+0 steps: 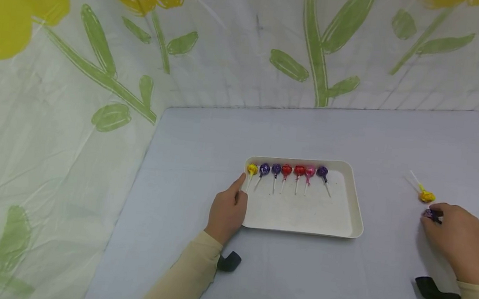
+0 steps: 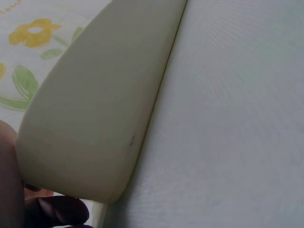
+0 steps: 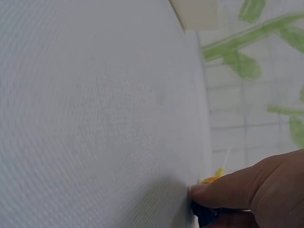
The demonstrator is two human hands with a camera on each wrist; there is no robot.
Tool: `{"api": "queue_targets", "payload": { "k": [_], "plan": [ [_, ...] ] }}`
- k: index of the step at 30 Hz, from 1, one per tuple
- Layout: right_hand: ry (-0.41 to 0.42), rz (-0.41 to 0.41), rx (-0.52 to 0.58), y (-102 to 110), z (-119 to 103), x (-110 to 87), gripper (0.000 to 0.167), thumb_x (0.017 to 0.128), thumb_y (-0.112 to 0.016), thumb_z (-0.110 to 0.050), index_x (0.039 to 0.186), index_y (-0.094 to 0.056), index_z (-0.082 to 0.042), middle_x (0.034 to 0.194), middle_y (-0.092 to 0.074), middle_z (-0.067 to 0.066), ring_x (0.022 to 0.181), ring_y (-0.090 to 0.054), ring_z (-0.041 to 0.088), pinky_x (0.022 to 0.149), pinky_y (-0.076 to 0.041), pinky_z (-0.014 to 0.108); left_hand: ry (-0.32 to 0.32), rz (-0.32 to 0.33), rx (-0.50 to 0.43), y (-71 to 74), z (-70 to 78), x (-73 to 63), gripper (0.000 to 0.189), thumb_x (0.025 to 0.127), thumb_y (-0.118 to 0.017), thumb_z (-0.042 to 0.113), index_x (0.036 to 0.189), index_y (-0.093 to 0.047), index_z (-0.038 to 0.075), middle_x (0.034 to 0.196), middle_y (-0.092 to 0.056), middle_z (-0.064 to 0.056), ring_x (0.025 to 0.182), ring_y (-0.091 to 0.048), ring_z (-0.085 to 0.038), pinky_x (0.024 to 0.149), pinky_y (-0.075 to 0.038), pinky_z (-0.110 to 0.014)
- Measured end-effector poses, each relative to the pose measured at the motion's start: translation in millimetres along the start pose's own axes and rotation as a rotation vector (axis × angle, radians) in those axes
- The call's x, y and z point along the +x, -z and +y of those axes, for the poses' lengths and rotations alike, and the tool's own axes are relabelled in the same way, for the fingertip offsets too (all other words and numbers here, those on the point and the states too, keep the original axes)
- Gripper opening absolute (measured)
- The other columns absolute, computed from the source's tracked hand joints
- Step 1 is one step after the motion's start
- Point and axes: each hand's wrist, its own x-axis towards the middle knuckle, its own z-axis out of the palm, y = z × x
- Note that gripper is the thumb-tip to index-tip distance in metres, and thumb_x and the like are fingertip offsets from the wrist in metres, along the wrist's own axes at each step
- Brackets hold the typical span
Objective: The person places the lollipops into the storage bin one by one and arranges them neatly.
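A white tray (image 1: 302, 215) holds a row of wrapped lollipops near its far side: a yellow lollipop (image 1: 252, 169) at the left end, then purple, red and pink ones, and a dark purple lollipop (image 1: 322, 171) at the right end. My left hand (image 1: 227, 211) rests against the tray's left wall, its index finger stretched along the rim. Off to the right of the tray, my right hand (image 1: 462, 238) pinches a dark purple lollipop (image 1: 430, 215) between thumb and fingers, low by the tabletop. Just beyond it lies another yellow lollipop (image 1: 426, 196), stick pointing away.
The table has a pale cover (image 1: 205, 141). A flower-printed curtain (image 1: 238, 72) hangs behind it and along the left. Black straps show at both wrists, one strap (image 1: 438, 294) beside the right sleeve.
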Motion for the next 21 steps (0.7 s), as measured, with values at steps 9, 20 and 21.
{"api": "queue_targets", "payload": {
  "k": [9,20,21],
  "plan": [
    [0.024,0.036,-0.034,4,-5,0.1,0.041,0.093,-0.069,-0.016,0.122,-0.063,0.012,0.11,-0.058,0.043,0.093,-0.06,0.058,0.057,-0.05,0.055,0.011,0.0,0.015,-0.3,-0.3,0.2,0.052,0.102,-0.047,0.018,0.154,-0.055,0.015,0.057,-0.032,0.009,0.05,-0.026,-0.008,0.048,-0.024,-0.027],
    [0.039,0.098,0.012,2,-10,1.5,0.044,0.09,-0.066,-0.021,0.116,-0.062,0.014,0.105,-0.067,0.035,0.076,-0.065,0.042,0.046,-0.041,0.037,0.005,-0.009,0.01,0.4,0.4,0.6,0.052,0.102,-0.047,0.018,0.154,-0.055,0.014,0.056,-0.032,0.009,0.05,-0.026,-0.008,0.048,-0.024,-0.026],
    [0.039,0.103,0.018,2,-12,1.4,0.043,0.091,-0.066,-0.022,0.116,-0.063,0.013,0.106,-0.068,0.034,0.076,-0.065,0.042,0.046,-0.04,0.038,0.005,-0.009,0.011,0.3,0.3,0.6,0.052,0.102,-0.046,0.018,0.154,-0.055,0.014,0.056,-0.032,0.009,0.05,-0.026,-0.008,0.049,-0.024,-0.026]
  ]
}}
